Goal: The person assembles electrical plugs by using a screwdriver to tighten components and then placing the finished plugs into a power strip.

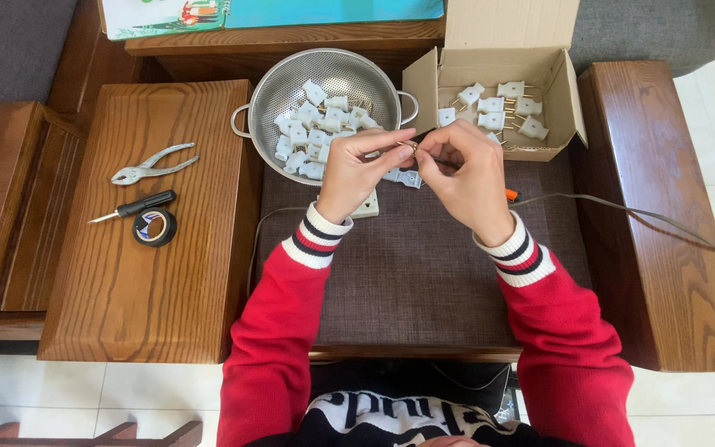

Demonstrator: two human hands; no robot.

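Far left on the wood table point(142, 314): pliers point(153, 164), screwdriver point(134, 205), tape roll point(155, 226), all untouched. Centre: left hand point(356, 174) and right hand point(469, 178) meet over the mat, fingers of both pinched narrow on a small brass part point(410, 146), just near of the colander point(291, 83) of white plugs point(312, 124); plug box point(531, 74) far right. Risk: part is tiny w/ a fingertip-only grip, so a slip would prob drop it into the colander or onto the dark mat.

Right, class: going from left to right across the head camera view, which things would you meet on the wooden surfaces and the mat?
Pliers → screwdriver → roll of black tape → metal colander of white plugs → left hand → right hand → cardboard box of plugs → grey cable.
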